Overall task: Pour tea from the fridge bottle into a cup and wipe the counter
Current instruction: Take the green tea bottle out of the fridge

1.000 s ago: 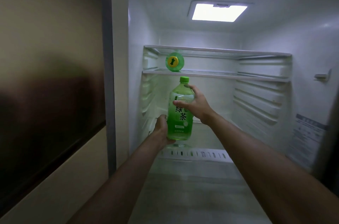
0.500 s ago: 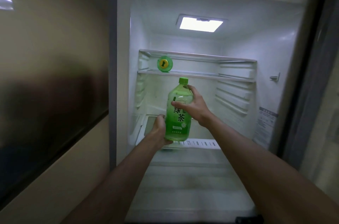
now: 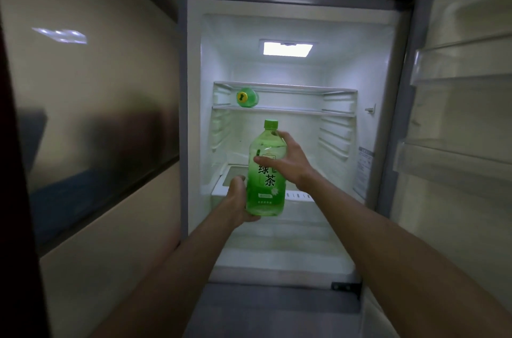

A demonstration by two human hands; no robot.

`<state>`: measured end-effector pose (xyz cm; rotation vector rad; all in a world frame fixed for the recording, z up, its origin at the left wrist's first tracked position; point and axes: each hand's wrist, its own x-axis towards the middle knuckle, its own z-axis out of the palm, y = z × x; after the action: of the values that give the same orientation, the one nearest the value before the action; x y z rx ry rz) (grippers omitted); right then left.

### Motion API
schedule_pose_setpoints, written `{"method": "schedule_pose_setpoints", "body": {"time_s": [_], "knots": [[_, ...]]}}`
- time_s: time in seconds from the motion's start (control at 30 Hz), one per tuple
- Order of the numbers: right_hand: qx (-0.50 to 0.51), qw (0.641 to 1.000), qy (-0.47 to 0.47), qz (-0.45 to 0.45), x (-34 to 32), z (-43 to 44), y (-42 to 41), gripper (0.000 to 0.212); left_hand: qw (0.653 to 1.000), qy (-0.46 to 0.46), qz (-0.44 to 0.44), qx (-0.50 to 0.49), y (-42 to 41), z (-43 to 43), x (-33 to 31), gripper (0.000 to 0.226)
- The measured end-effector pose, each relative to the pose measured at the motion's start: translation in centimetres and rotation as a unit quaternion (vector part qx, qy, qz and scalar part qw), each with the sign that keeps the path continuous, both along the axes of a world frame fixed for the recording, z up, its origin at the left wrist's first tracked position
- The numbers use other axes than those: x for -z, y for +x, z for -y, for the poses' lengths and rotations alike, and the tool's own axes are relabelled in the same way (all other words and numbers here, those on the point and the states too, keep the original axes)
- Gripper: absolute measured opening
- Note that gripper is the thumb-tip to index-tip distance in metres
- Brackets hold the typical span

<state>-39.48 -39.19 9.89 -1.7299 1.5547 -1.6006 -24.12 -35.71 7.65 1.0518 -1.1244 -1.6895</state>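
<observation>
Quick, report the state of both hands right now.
Left hand: closed, gripping the lower end of the green tea bottle.
Right hand: closed, gripping the same bottle's upper body.

green tea bottle (image 3: 266,171) upright, gripped by left hand (image 3: 238,200), right hand (image 3: 291,161), open fridge (image 3: 304,21)

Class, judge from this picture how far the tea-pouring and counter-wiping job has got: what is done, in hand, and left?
Done: the fridge door stands open and the green tea bottle is off the shelves. In hand: the left hand grips its base, the right hand its upper body; the cap is on. Left: no cup or counter shows, so pouring and wiping remain.
</observation>
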Motion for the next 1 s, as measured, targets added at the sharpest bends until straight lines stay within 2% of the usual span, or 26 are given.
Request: {"method": "schedule_pose_setpoints", "body": {"time_s": [0.3,0.6,0.83,1.0], "knots": [[-0.008,1.000,0.001,-0.001,0.1,-7.9,3.0,0.098,1.000,0.012,0.008,-0.026,3.0,-7.9,0.3,0.039],[0.004,1.000,-0.005,-0.020,-0.2,-14.8,8.0,0.100,1.000,0.007,0.014,-0.012,8.1,-13.7,0.2,0.033],[0.020,1.000,-0.006,-0.013,0.3,-21.1,12.6,0.091,1.000,0.021,0.007,0.006,13.0,-19.4,0.7,0.034],[0.027,1.000,-0.010,-0.003,1.3,-26.2,16.1,0.083,0.998,0.039,0.004,0.054,16.0,-24.6,1.2,0.044]]}}
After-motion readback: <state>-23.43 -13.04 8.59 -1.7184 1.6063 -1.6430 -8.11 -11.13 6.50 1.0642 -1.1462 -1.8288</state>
